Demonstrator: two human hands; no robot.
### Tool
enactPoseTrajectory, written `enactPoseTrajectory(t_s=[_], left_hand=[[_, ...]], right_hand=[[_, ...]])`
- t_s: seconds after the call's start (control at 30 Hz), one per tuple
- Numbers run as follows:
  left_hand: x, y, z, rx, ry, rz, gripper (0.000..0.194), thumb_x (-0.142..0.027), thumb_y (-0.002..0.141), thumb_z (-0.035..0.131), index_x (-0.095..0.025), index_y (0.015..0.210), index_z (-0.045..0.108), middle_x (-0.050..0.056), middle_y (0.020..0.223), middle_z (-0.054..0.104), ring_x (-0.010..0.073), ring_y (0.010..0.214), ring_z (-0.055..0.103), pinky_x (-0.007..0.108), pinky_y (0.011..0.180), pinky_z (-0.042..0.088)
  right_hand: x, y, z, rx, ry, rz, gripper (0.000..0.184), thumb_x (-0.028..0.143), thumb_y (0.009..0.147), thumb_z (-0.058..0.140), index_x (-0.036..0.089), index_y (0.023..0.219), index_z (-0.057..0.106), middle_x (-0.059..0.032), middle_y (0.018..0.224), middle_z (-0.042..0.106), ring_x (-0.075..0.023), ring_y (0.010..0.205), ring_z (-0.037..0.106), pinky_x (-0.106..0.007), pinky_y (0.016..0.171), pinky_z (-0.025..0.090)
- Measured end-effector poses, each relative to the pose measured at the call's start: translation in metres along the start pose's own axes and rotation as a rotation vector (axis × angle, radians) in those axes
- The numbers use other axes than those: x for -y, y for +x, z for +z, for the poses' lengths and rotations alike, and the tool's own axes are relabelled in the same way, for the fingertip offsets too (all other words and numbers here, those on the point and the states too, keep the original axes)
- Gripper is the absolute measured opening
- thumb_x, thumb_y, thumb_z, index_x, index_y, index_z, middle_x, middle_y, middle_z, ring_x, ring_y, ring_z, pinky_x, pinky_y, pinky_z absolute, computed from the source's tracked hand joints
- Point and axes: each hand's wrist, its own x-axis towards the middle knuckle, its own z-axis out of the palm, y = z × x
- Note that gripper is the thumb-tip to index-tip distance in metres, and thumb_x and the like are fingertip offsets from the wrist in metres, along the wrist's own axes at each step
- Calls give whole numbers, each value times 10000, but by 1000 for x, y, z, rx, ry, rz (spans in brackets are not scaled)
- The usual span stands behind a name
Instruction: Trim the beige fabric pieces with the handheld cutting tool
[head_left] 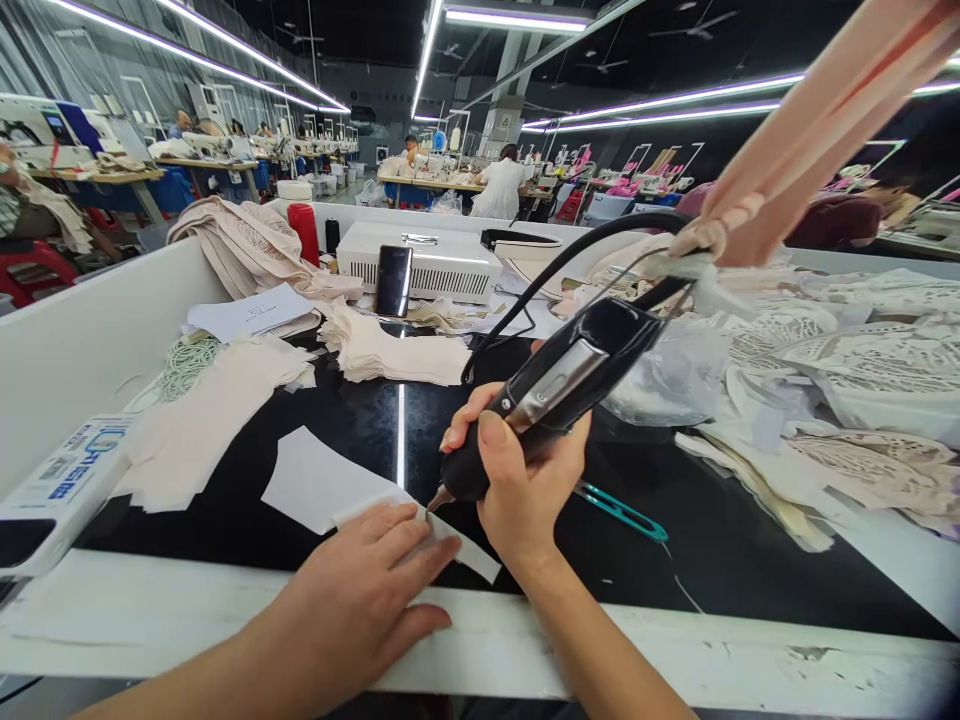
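My right hand (517, 470) is wrapped round a black corded handheld cutter (559, 385), which slants down to the left. Its thin pointed tip touches or nearly touches a white fabric piece (311, 480) on the black work surface (360, 420). Flat on that piece lies my left hand (375, 580), fingers stretched out beside the tip and holding nothing. Part of the piece is hidden under those fingers. Pink cloth strips (817, 130) hang from above, tied around the cutter's cord end. Teal tweezers or snips (622, 510) lie just right of my right hand.
Stacks of pale fabric pieces (401, 345) lie behind and to the left. A phone (394, 280) leans on a white vented box (420, 258). Lace-patterned pieces (847, 350) are heaped at right. A white device (67, 490) stands left. People work at machines beyond.
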Motion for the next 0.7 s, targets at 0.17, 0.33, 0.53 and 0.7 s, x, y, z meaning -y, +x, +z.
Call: enactPoseTrajectory(t_s=[0.17, 0.33, 0.53, 0.7], left_hand=[[25, -1, -20, 47, -28, -47, 300, -78, 1048, 453, -167, 1235, 669, 62, 1230, 748, 187, 1169, 685, 337, 1060, 552], [37, -4, -16, 148, 96, -77, 346, 17, 966, 496, -180, 1199, 659, 62, 1253, 714, 199, 1094, 671, 329, 955, 564], [21, 4, -12, 120, 198, -109, 193, -129, 1053, 495, -177, 1135, 662, 72, 1080, 698, 210, 930, 642, 335, 825, 518], [13, 5, -15, 155, 226, -134, 190, -157, 1060, 481, -161, 1066, 671, 67, 996, 673, 214, 849, 613, 344, 764, 486]], right_hand=[[-3, 16, -4, -30, -67, -29, 342, 188, 805, 771, 276, 1002, 505, 99, 732, 656, -96, 496, 595, -239, 480, 556], [12, 20, -14, -50, -75, -5, 308, 273, 850, 785, 296, 1017, 527, 75, 778, 662, -113, 516, 613, -267, 504, 550], [35, 2, -26, -23, -62, 10, 350, 337, 865, 802, 280, 1085, 536, 77, 760, 664, -112, 520, 623, -269, 505, 555], [36, -9, -30, -31, -52, 15, 336, 316, 871, 794, 276, 1093, 544, 67, 796, 681, -110, 541, 639, -261, 494, 556]])
